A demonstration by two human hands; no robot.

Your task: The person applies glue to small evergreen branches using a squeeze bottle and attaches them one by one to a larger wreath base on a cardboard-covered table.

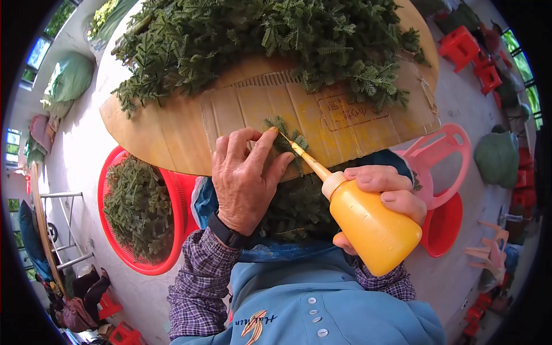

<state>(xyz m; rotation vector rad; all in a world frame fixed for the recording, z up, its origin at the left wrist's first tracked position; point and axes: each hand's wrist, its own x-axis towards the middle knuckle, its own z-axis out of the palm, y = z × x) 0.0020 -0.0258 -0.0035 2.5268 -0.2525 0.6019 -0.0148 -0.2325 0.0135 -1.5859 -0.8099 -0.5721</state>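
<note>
My right hand (pixel 384 187) is wrapped round a yellow plastic squeeze bottle (pixel 374 227) with a pale ribbed collar and a long narrow nozzle. It tilts toward the upper left, and its tip meets a small green fir sprig (pixel 282 144). Thumb and fingers of my left hand (pixel 244 172) close on that sprig at the near edge of a cardboard sheet (pixel 241 115). A dark band circles my left wrist. Below the board's edge, between my arms, more fir sprigs (pixel 302 204) lie in a blue-lined holder, partly hidden by my hands.
A large heap of fir branches (pixel 230 46) covers the far side of the round wooden board (pixel 155 135). At left stands a red basket (pixel 103 215) full of sprigs. To the right are a pink plastic chair (pixel 437 155) and a red bucket (pixel 445 224).
</note>
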